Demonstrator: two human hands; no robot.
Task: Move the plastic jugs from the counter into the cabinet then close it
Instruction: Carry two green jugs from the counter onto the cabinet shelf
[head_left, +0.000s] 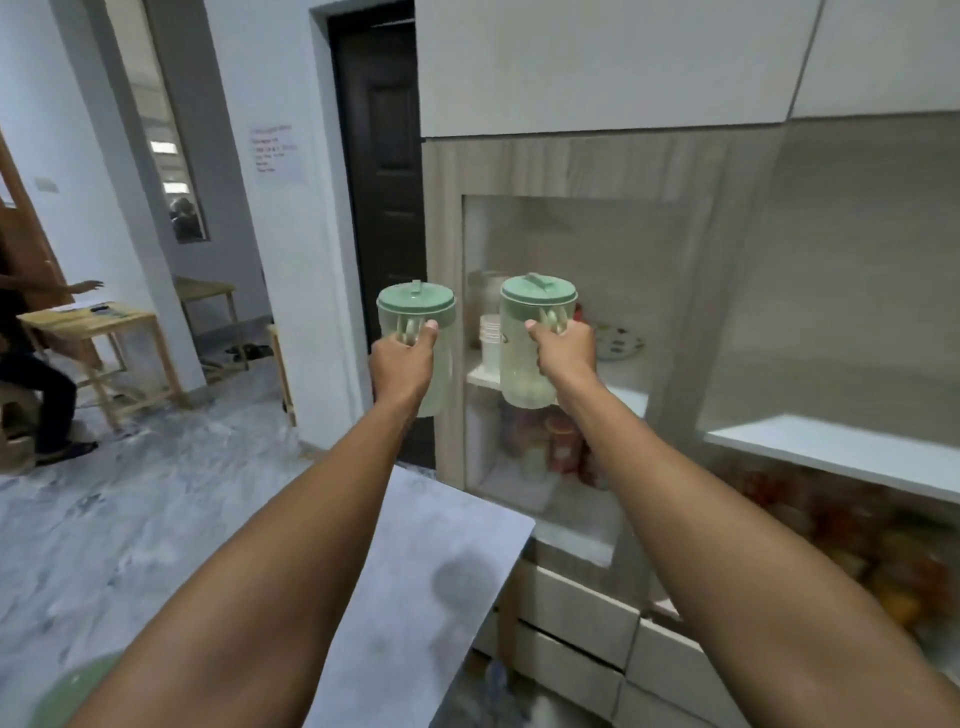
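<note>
Both arms reach forward, each hand carrying 1 clear plastic jug with a green lid. The left hand (402, 364) is clenched around the handle of the left jug (418, 343), thumb up along the grip, and holds it upright in the air in front of the cabinet's left frame post and the dark door (382, 171) behind it. The right hand (563, 353) is closed the same way on the handle of the right jug (535, 343), which is also upright and raised in front of the cabinet (447, 260) opening, its base about level with the front edge of the white middle shelf (626, 395).

On that shelf, behind the right jug, stand a stack of white cups (489, 343) near the left wall and a patterned plate (618, 342) leaning further right. Red-lidded jars (563, 441) sit blurred on the level below.

The grey counter (441, 561) lies beneath the forearms, its far corner just beside the cabinet's lower left. At the picture's bottom left edge a green lid (72, 691) shows partly, blurred. Another person (31, 364) sits at a wooden table (98, 322) far left.
</note>
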